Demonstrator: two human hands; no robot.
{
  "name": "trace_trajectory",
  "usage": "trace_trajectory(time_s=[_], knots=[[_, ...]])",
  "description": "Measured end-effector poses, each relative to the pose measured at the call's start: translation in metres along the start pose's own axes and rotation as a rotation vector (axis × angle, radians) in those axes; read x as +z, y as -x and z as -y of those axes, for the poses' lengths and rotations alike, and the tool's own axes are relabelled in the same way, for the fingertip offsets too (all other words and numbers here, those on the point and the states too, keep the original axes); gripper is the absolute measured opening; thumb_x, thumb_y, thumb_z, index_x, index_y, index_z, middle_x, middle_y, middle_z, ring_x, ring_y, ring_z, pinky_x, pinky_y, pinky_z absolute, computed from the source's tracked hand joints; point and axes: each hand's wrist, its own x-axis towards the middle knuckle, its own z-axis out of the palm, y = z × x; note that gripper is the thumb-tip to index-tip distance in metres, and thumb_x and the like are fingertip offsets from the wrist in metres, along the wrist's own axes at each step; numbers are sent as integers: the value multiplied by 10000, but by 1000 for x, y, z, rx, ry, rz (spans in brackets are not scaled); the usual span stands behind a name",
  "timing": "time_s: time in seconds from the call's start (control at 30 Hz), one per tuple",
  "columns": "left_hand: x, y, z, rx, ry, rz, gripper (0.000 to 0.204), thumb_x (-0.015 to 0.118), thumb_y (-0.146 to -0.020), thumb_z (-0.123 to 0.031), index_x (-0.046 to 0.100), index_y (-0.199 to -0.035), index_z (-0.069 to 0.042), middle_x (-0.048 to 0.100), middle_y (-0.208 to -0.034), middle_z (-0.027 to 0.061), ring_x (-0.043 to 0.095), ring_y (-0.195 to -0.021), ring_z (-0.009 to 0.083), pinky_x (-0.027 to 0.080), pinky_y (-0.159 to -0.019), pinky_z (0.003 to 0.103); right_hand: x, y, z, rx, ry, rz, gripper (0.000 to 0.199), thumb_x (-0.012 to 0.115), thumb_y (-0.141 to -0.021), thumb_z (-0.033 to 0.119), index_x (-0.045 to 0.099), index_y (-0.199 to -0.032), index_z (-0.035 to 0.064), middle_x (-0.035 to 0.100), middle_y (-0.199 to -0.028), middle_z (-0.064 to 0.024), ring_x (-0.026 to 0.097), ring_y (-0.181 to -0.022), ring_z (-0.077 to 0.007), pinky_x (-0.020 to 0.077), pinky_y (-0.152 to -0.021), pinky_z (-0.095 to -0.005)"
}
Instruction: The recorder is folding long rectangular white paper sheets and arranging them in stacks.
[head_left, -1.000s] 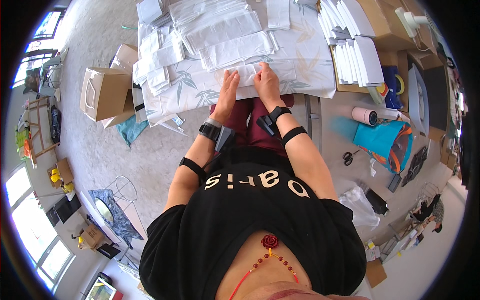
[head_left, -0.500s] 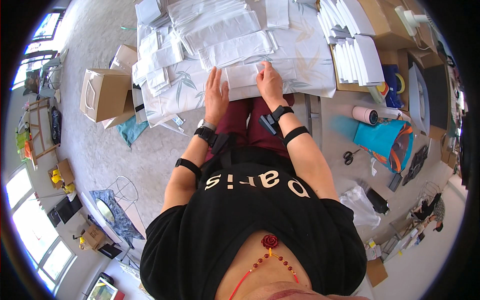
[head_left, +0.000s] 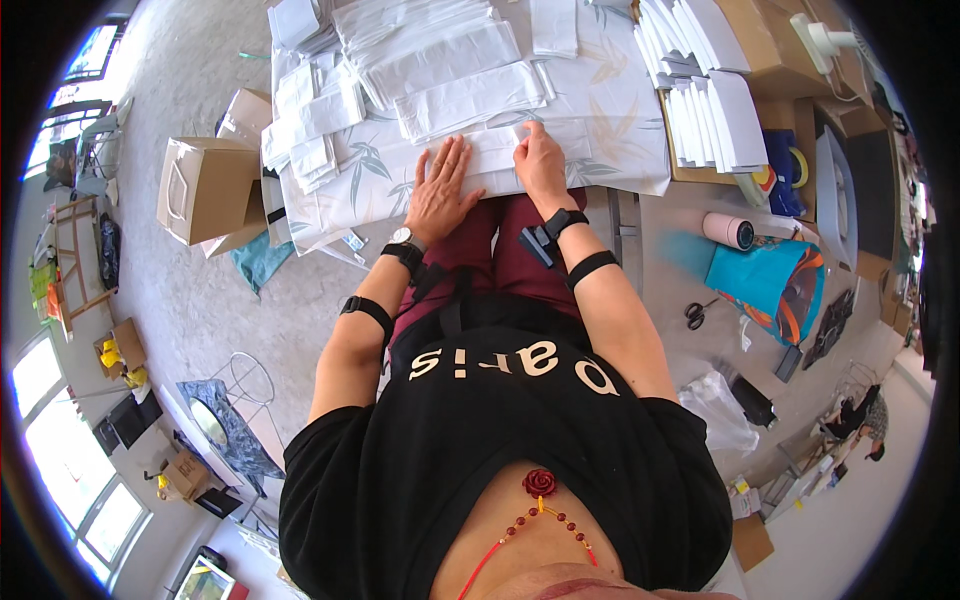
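A flat, thin white sleeve (head_left: 492, 150), slightly see-through, lies along the near edge of the table. My left hand (head_left: 440, 192) rests palm down on its left end, fingers stretched out and a little apart. Closed in a pinch, my right hand (head_left: 540, 165) holds the sleeve farther right; its fingertips partly hide the spot they grip. Just beyond both hands lies another white sleeve (head_left: 470, 100), with a big layered pile of white sleeves (head_left: 430, 55) behind it. Smaller folded white pieces (head_left: 325, 115) are heaped to the left.
A leaf-patterned cloth (head_left: 620, 150) covers the table. Upright stacks of folded white pieces (head_left: 715, 120) fill a box at the right. Cardboard boxes (head_left: 208, 190) stand left of the table. A pink bottle (head_left: 728, 230), a blue bag (head_left: 765, 285) and black scissors (head_left: 697, 315) are at the right.
My left hand has turned from its edge to palm down and come slightly right, onto the sleeve. My right hand keeps its pinch in nearly the same place.
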Motion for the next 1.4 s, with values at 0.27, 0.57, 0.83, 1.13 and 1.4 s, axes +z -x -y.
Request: trace_trajectory(time_s=[0.27,0.57,0.83,1.13,1.4], knots=[[1,-1,-1,17,-71,57,812,523,-1016,-595,271,-1669,-184,191,-1739,144,143,-1618,281,83,-1292,537,6,-1,-11,-62,40,-116,395,686,-859,4,564,-1234,3,693,-812,-134,697,-793,-368,554,-750,-478],[0,3,2,55,-111,75,781,529,-988,-652,299,-1659,-324,139,-1735,208,119,-1618,338,68,-1282,573,-14,10,7,28,68,-59,436,739,-861,57,576,-1265,43,647,-1051,-129,664,-997,-320,541,-839,-454],[15,1,9,70,-316,113,775,554,-976,-632,337,-1644,-304,141,-1737,200,92,-1625,329,51,-1277,588,12,38,44,-621,345,177,594,557,-1029,395,496,-1509,51,449,-1597,-153,404,-1490,-280,245,-1251,-514],[8,0,4,91,-89,61,784,560,-969,-641,335,-1645,-313,135,-1735,211,76,-1627,328,61,-1275,598,10,38,15,-417,432,211,810,443,-1034,620,342,-1628,79,331,-1692,-104,233,-1591,-242,70,-1277,-592],[-14,3,17,142,-61,125,811,561,-964,-662,313,-1655,-318,135,-1729,229,85,-1623,341,76,-1280,575,0,38,6,-349,460,220,867,483,-997,653,303,-1646,107,236,-1730,-75,145,-1613,-236,29,-1284,-604]])
